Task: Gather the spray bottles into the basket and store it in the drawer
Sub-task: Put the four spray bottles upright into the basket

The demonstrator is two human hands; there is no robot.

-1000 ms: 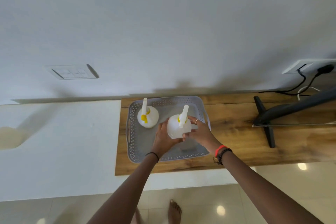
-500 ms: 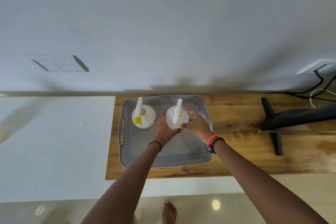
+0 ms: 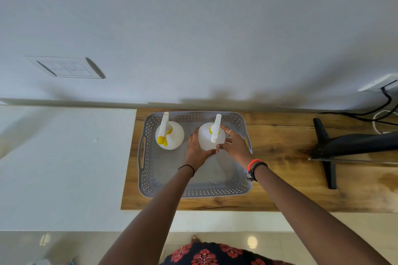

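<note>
Both arms reaching forward, extended. Left hand (image 3: 197,150) and right hand (image 3: 234,146) cupping inward toward each other, fingers curled, thumbs nearly meeting. Bands on both wrists, ring on right.

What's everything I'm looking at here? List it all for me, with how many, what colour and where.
Perforated plastic basket: one, grey, on the wooden top, near its left end.
Round spray bottles: two, white with yellow collars, upright in the basket's far half; left one free, right one between the hands.
Wooden countertop: one, brown, against the wall.
Monitor stand: one, black, on the wood at right.
Cables: several, black and white, far right.
Wall switch plate: one, white, on the wall at left.
Wall socket: one, white, right edge.
Left hand: black wristband, on the right bottle.
Right hand: ring, orange and black bracelets, on the same bottle.
</note>
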